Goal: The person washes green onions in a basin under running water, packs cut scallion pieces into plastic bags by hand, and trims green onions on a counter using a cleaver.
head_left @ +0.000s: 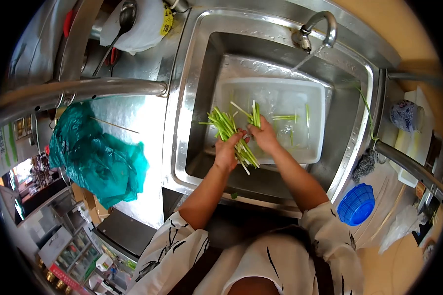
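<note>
aligning the ends is advised: green stalks [222, 124] are clasped in the left hand [226, 153] at nine o'clock of the white tub [321, 132], a smaller bunch [255, 114] in the right hand [264, 135].

No text can be read with certainty. A yellow label [167, 22] with dark print sits on the white bag [135, 30] by the counter's [154, 182] far edge, too small to make out. Lettering on the green-and-white panel [6, 150] beyond the counter's left edge is blurred.
</note>
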Tool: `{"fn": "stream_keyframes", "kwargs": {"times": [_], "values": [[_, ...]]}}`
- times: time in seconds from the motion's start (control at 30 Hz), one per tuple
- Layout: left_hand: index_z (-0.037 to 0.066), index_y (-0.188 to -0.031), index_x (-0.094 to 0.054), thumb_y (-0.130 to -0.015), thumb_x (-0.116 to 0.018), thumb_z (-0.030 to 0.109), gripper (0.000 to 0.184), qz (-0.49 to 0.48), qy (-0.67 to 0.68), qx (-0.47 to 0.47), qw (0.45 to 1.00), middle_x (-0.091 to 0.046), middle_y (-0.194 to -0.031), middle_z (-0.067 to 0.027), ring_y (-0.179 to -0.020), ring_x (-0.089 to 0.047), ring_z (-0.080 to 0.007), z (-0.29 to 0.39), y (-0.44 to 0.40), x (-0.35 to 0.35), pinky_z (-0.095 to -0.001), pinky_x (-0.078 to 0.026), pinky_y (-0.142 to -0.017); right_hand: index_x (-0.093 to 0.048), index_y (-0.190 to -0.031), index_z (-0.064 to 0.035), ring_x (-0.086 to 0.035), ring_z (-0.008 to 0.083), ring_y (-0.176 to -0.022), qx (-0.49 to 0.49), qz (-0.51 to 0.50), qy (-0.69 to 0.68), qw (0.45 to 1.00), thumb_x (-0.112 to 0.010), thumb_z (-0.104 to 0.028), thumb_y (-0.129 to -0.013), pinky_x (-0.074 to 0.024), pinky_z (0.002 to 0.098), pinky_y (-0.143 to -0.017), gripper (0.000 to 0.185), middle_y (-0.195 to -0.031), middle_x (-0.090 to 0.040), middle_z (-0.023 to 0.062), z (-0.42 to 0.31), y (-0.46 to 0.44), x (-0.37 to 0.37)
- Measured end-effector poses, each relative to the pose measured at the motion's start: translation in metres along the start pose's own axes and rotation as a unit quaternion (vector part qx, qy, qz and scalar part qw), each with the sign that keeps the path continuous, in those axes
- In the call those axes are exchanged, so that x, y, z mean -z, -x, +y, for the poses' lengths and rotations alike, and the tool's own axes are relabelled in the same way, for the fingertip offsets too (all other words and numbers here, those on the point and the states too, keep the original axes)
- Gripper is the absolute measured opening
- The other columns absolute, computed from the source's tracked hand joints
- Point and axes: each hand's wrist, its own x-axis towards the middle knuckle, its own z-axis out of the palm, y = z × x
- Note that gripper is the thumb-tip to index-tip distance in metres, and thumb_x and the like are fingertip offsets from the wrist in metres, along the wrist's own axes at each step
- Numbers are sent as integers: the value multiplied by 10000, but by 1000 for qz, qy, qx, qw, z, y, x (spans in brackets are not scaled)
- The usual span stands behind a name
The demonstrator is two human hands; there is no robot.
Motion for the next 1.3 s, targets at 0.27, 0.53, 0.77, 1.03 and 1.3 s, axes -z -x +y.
{"fn": "stream_keyframes", "kwargs": {"times": [0.27, 0.53, 0.77, 1.03, 1.3], "values": [[18, -1166, -468, -789, -564, 2, 389, -77, -121, -29, 989, -570, -1040, -89, -919, -571, -198, 9, -6, -26, -317, -476, -791, -347, -1289, -7, -355, 292, -1215, 64, 11, -380, 923, -402, -341, -908, -247, 397, -1023, 510, -1295, -386, 181, -16, 21, -26], [3, -1134, -469, -780, -597, 34, 377, -138, 0, 15, 990, -567, -1028, -89, -908, -571, -197, -3, -15, -40, -332, -484, -812, -367, -1312, -50, -200, 419, -1292, 227, 91, 183, 952, -432, -431, -872, -190, 433, -1051, 586, -1396, -221, 251, -25, 18, 10], [-28, -1053, -482, -796, -545, 57, 277, -176, -23, 69, 982, -581, -868, -134, -824, -593, -245, 17, -18, -28, -431, -490, -832, -506, -1211, -86, -370, 326, -1214, 137, 234, 389, 880, -530, -386, -848, -295, 387, -1009, 472, -1341, -357, 183, 38, -21, 110], [-41, -1005, -507, -787, -557, 24, 233, -121, -10, 39, 992, -586, -857, -135, -808, -605, -247, 37, 9, -11, -433, -518, -778, -553, -1024, -62, -515, 339, -1016, 105, -65, 436, 891, -561, -308, -788, -423, 453, -840, 341, -1136, -525, 163, 83, 9, 62], [-41, -1035, -495, -793, -537, 67, 269, -128, -13, 22, 991, -558, -921, -131, -864, -573, -245, 46, 23, -6, -446, -466, -864, -514, -988, -10, -556, 399, -868, 160, 177, 351, 906, -428, -25, -812, -434, 473, -718, 196, -939, -581, 224, 72, 3, 76]]}}
